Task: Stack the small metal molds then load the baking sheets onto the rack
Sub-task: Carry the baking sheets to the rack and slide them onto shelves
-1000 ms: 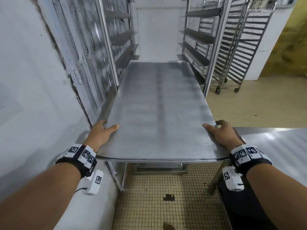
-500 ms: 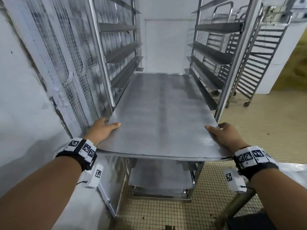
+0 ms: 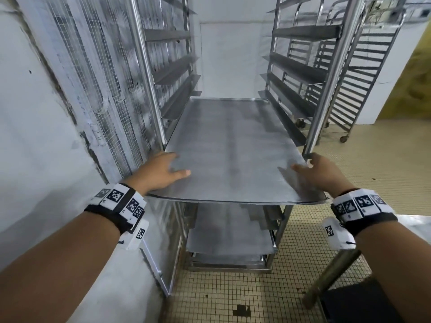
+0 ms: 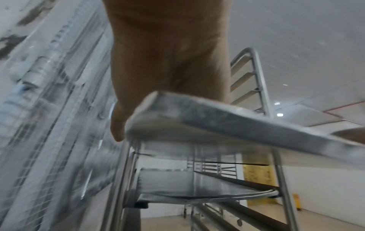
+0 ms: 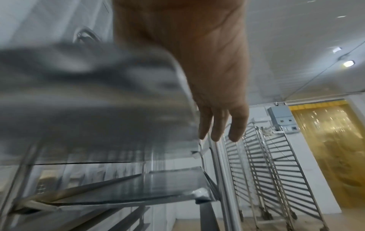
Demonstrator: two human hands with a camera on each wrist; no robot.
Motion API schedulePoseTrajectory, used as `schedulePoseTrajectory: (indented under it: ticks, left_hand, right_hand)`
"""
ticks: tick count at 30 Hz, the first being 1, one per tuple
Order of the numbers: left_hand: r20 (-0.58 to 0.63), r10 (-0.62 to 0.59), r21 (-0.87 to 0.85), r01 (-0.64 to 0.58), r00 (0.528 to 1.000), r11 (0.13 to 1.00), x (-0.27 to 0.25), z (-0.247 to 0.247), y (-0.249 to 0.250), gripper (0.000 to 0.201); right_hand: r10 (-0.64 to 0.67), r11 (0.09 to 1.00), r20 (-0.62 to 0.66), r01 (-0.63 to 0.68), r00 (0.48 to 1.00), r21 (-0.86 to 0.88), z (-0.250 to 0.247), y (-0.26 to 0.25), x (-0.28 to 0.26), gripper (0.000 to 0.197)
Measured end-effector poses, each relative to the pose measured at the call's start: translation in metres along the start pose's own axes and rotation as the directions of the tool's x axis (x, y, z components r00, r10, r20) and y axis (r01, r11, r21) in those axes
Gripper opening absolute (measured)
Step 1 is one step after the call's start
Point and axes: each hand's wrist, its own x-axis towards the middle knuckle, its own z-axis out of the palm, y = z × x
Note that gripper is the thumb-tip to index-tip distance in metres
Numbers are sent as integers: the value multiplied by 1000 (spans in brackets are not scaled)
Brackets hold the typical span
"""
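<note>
A large flat baking sheet (image 3: 233,155) lies partway inside the steel rack (image 3: 326,78), its near end still sticking out toward me. My left hand (image 3: 161,171) lies flat over the near left corner (image 4: 237,118), thumb stretched across the top. My right hand (image 3: 319,173) rests against the sheet's right edge (image 5: 98,93) by the rack post, fingers (image 5: 217,125) straight alongside it and thumb on top. More sheets (image 3: 228,231) sit on lower runners. No small molds are in view.
Wire grids (image 3: 93,78) lean on the white wall at the left, close to the rack. A second empty wheeled rack (image 3: 363,85) stands behind on the right. A steel table edge (image 3: 417,222) and its leg (image 3: 331,276) are at my right. A yellow strip curtain (image 5: 326,148) hangs beyond.
The sheet has slid forward into the rack between the runners. Both hands have shifted from gripping its near corners to lying on top and along its sides.
</note>
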Motion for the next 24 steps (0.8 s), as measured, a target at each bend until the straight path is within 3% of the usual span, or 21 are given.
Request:
schedulePoseTrajectory:
  ticks: [2, 4, 6, 9, 12, 15, 20, 24]
  left_hand:
    - [110, 82, 33, -86, 991, 996, -16, 0, 16, 98]
    - [217, 137, 73, -156, 967, 985, -30, 2, 28, 124]
    - [271, 164, 136, -206, 948, 969, -41, 10, 33, 123]
    - [204, 211, 227, -256, 956, 940, -55, 26, 34, 91]
    - [122, 269, 313, -294, 955, 903, -62, 39, 29, 100]
    - [62, 321, 384, -319, 945, 866, -61, 48, 22, 109]
    - [36, 337, 429, -319, 941, 845, -45, 54, 19, 111]
    - [6, 336, 439, -305, 942, 845, -15, 57, 22, 112]
  right_hand:
    - [-84, 996, 7, 84, 996, -27, 0, -15, -21, 70]
    - [-158, 986, 80, 162, 984, -47, 8, -31, -46, 67]
    - [-245, 964, 161, 258, 956, -68, 23, -44, -69, 72]
    - [-412, 887, 106, 425, 905, -182, 47, -51, -93, 67]
    - [-470, 849, 30, 462, 882, -256, 59, -49, -104, 58]
    - [-512, 817, 3, 488, 859, -307, 68, -42, -103, 62]
    - [-563, 782, -77, 501, 823, -371, 83, -39, -87, 59]
    - [-542, 802, -136, 463, 829, -376, 94, -42, -59, 58]
